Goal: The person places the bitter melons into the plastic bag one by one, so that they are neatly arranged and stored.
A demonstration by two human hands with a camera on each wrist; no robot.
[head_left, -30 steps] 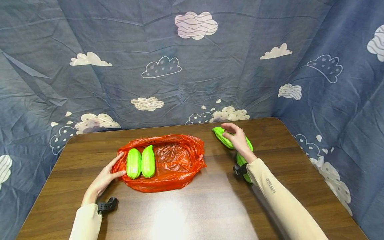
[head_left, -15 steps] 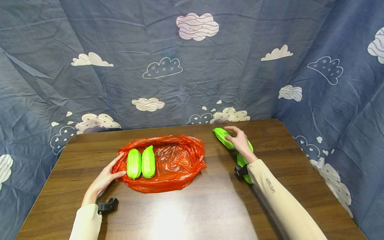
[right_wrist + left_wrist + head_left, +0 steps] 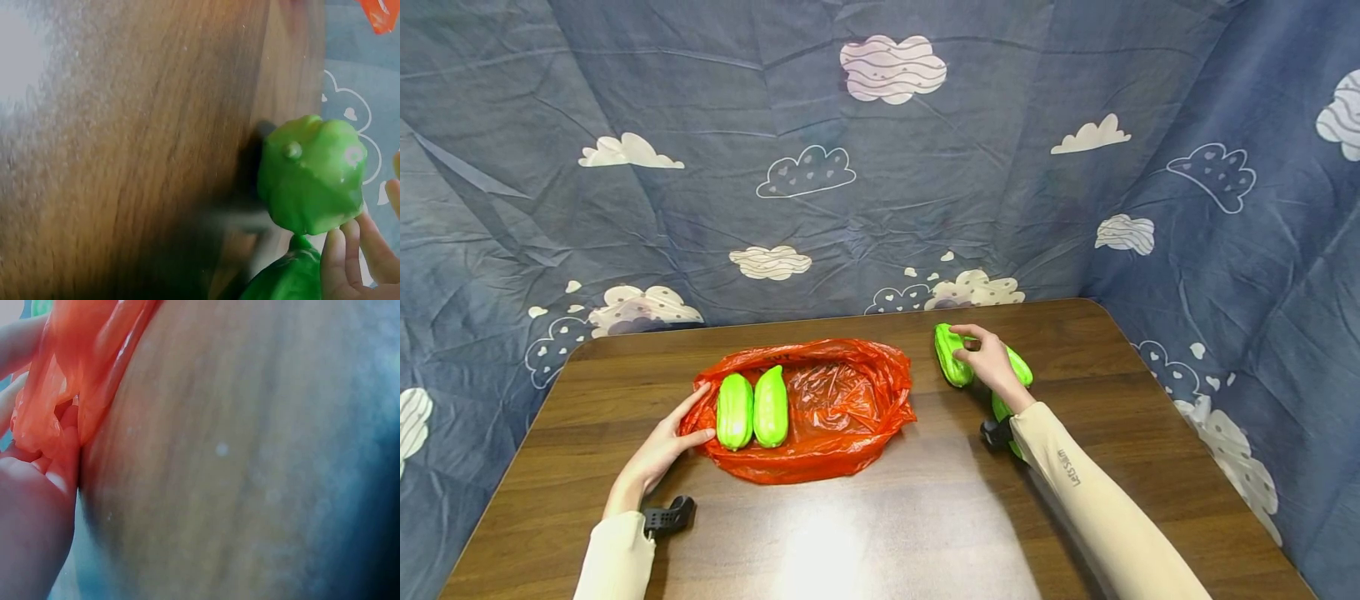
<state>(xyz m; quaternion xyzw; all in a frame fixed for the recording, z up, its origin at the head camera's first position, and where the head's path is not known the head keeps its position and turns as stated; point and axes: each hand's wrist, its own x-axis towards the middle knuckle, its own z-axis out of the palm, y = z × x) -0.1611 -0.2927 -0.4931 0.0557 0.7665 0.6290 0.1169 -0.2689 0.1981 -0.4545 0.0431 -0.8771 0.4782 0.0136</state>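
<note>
A red plastic bag (image 3: 850,454) lies spread wide at the mouth on the table, with two bright green bitter melons (image 3: 734,410) side by side at its left end. My left hand (image 3: 658,446) holds the bag's left edge; the left wrist view shows thin red film (image 3: 94,356) between and over the fingers. At the far right, my right hand (image 3: 987,360) grips a ribbed bitter melon (image 3: 951,354) with thumb and fingers at its right side. The right wrist view shows this melon's blunt end (image 3: 312,178) against the fingers.
Another bitter melon (image 3: 1019,367) lies just right of my right hand, and one more green piece (image 3: 1000,407) is mostly hidden under the wrist. A blue cloth with cloud prints (image 3: 880,208) hangs behind the brown wooden table (image 3: 880,525).
The bitter melon at my right hand has turned from slanted to more upright in view, its near end swinging left. My right hand has shifted slightly nearer. The left hand and bag stay put.
</note>
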